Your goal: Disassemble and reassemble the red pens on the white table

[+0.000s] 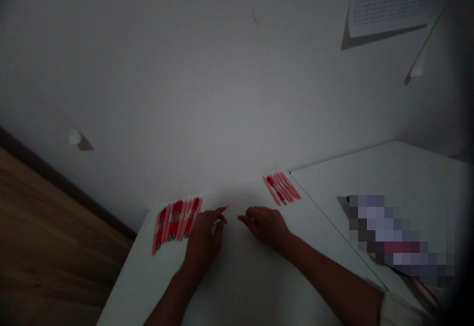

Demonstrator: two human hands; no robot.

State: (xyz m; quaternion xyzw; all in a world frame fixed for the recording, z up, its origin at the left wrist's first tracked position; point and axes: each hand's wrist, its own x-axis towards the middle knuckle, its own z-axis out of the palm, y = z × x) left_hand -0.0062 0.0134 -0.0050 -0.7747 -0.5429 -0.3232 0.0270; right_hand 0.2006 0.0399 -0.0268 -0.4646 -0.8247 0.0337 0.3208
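My left hand (208, 229) is closed over the table, with the red end of what looks like a pen (222, 219) showing between thumb and fingers. The rest of that piece is hidden by the hand. Facing it a short gap away, my right hand (264, 224) has thumb and forefinger pinched together; whatever they grip is too small and dark to name. Just beyond my left hand lies a row of pink and red pens (174, 222), side by side. Farther back, to the right, rests a smaller group of pink pens (285, 187) with a red one among them.
The white table (252, 286) meets a pale wall (222, 69) behind the pens. A seam separates it from a second white tabletop (333, 178), where a pixelated object (396, 242) lies. Wooden boards (48, 237) are at the left. A printed sheet (388, 5) hangs upper right.
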